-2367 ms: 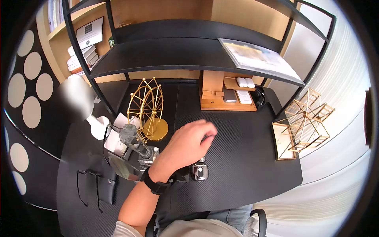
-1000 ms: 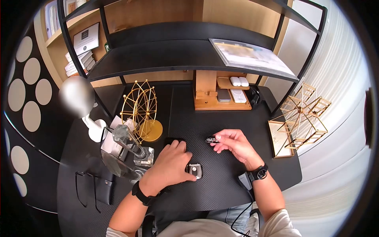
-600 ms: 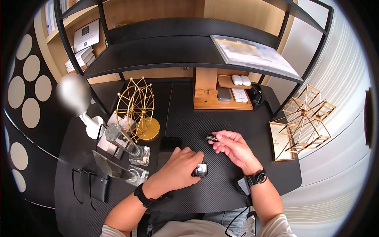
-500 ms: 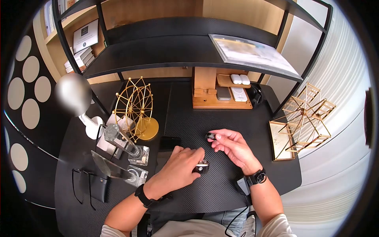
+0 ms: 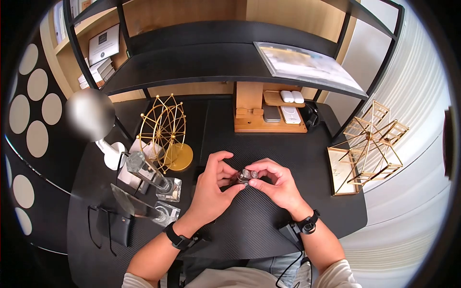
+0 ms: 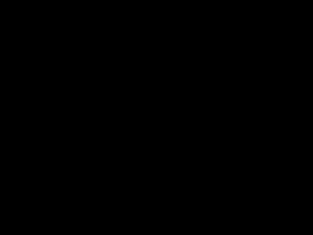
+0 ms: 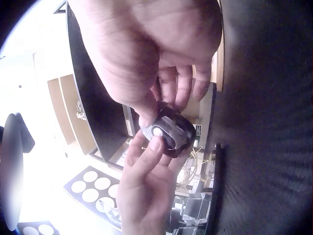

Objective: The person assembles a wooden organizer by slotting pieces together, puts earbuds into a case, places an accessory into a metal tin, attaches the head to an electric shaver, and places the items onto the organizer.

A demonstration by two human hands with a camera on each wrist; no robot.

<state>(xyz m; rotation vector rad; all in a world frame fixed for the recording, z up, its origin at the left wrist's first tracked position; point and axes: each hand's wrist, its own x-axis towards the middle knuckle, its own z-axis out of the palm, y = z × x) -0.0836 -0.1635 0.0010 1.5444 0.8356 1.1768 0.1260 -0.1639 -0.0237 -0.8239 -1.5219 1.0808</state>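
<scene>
In the head view, both hands meet over the middle of the desk around a small glossy black-and-silver case (image 5: 244,176) with round silvery parts on top. My left hand (image 5: 210,190) grips its left side between thumb and fingers. My right hand (image 5: 277,187) pinches its right side with thumb and index finger. In the right wrist view, the case (image 7: 168,132) shows a silver front with a pale round button. The left thumb (image 7: 149,156) lies beside that button. A small dark piece held earlier in the right hand is not distinct now. The left wrist view is black.
Two clear crystal trophies (image 5: 168,189), a gold wheel ornament (image 5: 180,156) and eyeglasses (image 5: 98,225) by a black pouch (image 5: 120,228) stand to the left. A wooden dock (image 5: 269,126) sits behind, another gold wheel ornament (image 5: 370,137) on the right. A black shelf (image 5: 192,62) spans above.
My left hand has lifted the case off the desk and carried it up and away from me. My right hand, which held a small dark piece apart, now meets it at the case.
</scene>
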